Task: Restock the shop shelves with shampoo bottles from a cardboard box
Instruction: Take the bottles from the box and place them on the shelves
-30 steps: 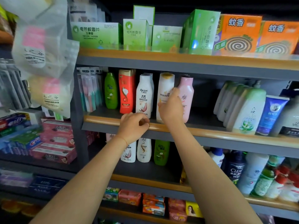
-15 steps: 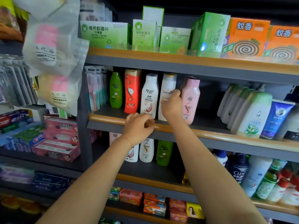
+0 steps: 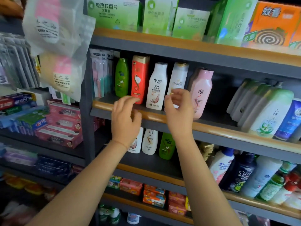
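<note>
Facing bottles at frame centre: your left hand (image 3: 126,118) and right hand (image 3: 176,110) hang released, holding nothing; next, fetch another from the box.

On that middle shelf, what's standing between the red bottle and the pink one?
In the head view, two white bottles stand between the red bottle and the pink bottle: the Rejoice bottle, then the Pantene bottle.

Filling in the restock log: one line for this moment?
left hand: open, empty | right hand: open, before Pantene bottle | pink bottle: shelved, leaning
</note>
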